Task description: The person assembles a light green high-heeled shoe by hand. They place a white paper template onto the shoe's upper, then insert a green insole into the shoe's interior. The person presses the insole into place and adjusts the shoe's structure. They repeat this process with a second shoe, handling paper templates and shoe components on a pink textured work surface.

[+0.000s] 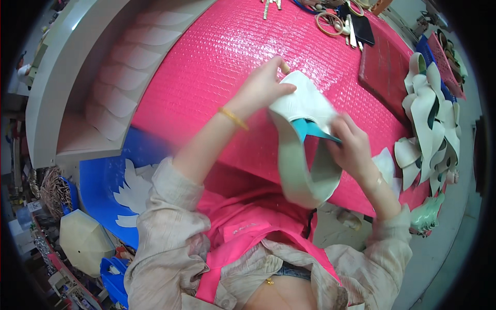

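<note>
Between my two hands, above the near part of the pink table, I hold a white shoe upper (pixel 302 98). Its back part hangs down in a pale grey-green loop. A teal strip (pixel 314 129) runs across its opening toward my right fingers. My left hand (pixel 262 88) pinches the rounded white end, thumb on the top face. Closed on the opposite edge, by the end of the teal strip, is my right hand (pixel 353 146); its fingertips are partly hidden and slightly blurred.
The table has a pink textured cover (pixel 206 67). At the left, a white shelf box (pixel 77 67) holds rows of white pieces, above a blue bin (pixel 98 181) with more. Similar white uppers (pixel 426 113) pile at the right, near a dark red board (pixel 382 72). Small tools lie at the back.
</note>
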A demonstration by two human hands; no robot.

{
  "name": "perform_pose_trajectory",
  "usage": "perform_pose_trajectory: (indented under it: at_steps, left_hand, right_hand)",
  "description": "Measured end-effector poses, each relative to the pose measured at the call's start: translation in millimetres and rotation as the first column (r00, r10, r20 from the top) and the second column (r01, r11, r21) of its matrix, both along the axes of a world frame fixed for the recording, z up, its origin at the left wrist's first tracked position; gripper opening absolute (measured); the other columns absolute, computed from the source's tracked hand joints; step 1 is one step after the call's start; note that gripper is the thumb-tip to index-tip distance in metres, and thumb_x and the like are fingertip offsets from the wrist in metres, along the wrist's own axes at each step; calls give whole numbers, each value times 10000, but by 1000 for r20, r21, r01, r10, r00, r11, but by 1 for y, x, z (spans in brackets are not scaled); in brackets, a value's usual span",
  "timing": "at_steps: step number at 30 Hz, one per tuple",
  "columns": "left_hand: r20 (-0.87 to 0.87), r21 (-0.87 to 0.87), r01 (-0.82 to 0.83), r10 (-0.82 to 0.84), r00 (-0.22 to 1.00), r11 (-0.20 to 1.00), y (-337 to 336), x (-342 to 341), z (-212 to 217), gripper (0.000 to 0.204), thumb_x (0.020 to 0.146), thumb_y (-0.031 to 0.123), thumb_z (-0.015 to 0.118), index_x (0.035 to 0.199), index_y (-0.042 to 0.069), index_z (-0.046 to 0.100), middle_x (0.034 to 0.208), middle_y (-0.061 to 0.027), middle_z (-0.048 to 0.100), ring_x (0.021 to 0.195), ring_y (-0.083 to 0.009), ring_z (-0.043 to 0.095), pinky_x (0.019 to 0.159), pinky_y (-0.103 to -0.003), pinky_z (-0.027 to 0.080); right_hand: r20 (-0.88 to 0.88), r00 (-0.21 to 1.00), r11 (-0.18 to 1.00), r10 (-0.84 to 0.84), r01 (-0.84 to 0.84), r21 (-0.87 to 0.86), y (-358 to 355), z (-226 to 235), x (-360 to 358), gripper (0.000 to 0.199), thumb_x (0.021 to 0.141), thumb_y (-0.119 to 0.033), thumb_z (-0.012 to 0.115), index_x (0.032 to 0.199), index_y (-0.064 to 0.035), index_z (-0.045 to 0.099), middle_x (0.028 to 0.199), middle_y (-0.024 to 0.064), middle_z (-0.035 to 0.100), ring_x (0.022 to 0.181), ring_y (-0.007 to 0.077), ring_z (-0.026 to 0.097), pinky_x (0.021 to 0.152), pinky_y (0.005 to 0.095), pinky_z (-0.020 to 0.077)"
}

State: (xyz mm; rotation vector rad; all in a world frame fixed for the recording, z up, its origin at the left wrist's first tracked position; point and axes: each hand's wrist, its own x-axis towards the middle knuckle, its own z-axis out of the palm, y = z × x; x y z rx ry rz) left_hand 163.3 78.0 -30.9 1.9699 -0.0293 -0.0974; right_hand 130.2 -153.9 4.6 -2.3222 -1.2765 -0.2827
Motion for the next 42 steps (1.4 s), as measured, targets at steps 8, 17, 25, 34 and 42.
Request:
perform_pose_trajectory:
  at_steps: [8, 17, 25, 34, 42]
  left_hand:
    - [33, 75, 148, -150, 988, 986, 6, -20, -19, 304, 791, 152, 640, 1074, 72, 563, 696, -55, 614, 686, -96, 584, 583, -276, 463]
    - [273, 745, -53, -232, 934, 665, -76, -105, 20, 369, 682, 205, 668, 989, 86, 500, 794, -94, 574, 768, -265, 569, 693, -353, 430]
    - [247, 370, 79, -180, 952, 926, -36, -155, -12, 430, 668, -10, 591, 1075, 92, 496, 736, -30, 545, 741, -187, 542, 784, -368, 348]
    - [175, -376, -89, 165, 971, 922, -35, -131, -10, 356, 703, -88, 538, 1029, 47, 577, 721, -58, 569, 698, -132, 564, 661, -270, 454]
    - [247, 586, 70, -261, 933, 807, -49, -113, -19, 413, 678, -54, 579, 1073, 40, 504, 828, -129, 537, 768, -252, 574, 668, -287, 457]
  right_hand:
    - [-835, 544, 903, 82, 314, 293, -13, -28, 6, 232, 732, 21, 512, 953, -36, 554, 739, 85, 561, 708, 131, 560, 623, 246, 441]
    - [-345, 936, 995, -73, 90, 34, 0, -36, 8, 226, 715, 1, 511, 916, -51, 598, 820, 181, 593, 749, 324, 592, 672, 370, 470]
    - [-980, 198, 927, -34, 373, 43, -77, -53, -19, 138, 748, 3, 555, 866, 36, 619, 793, 56, 632, 722, 117, 592, 658, 245, 474]
    - [-942, 328, 950, -66, 310, 41, -50, -28, -1, 133, 735, 14, 556, 855, 30, 609, 728, 28, 618, 685, 86, 571, 595, 234, 457]
    - [-228, 972, 970, -49, -8, -242, -17, -29, -12, 134, 724, 2, 577, 855, -9, 603, 738, 68, 621, 685, 97, 583, 629, 252, 469]
